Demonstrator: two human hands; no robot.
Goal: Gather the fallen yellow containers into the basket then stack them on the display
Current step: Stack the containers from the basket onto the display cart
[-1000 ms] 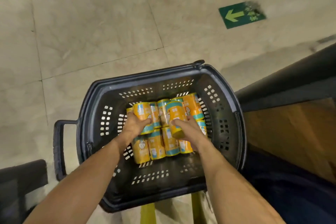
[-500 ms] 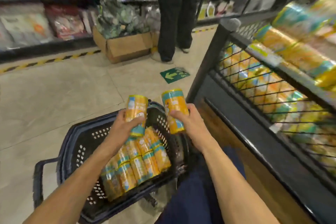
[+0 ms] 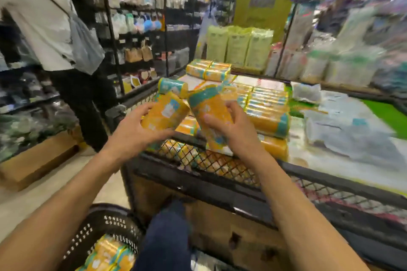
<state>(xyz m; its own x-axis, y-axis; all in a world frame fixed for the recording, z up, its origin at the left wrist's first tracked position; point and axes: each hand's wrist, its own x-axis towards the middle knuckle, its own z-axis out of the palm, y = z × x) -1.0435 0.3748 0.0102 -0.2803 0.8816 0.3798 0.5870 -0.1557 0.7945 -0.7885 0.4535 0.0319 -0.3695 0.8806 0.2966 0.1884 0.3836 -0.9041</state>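
On the display (image 3: 341, 185), stacked containers (image 3: 267, 112) are laid crosswise, just beyond both hands; others lie in the basket (image 3: 105, 222) below. A tilted yellow container (image 3: 165, 112) is gripped by the left hand (image 3: 130, 130), a second container (image 3: 211, 114) by the right hand (image 3: 235, 132), nearer the stack.

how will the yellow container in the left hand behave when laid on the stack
The yellow container is a cylinder, so laid sideways like the stacked containers it may roll. The left hand grips it alone, so it is probably light. Its glossy wrap looks slippery.
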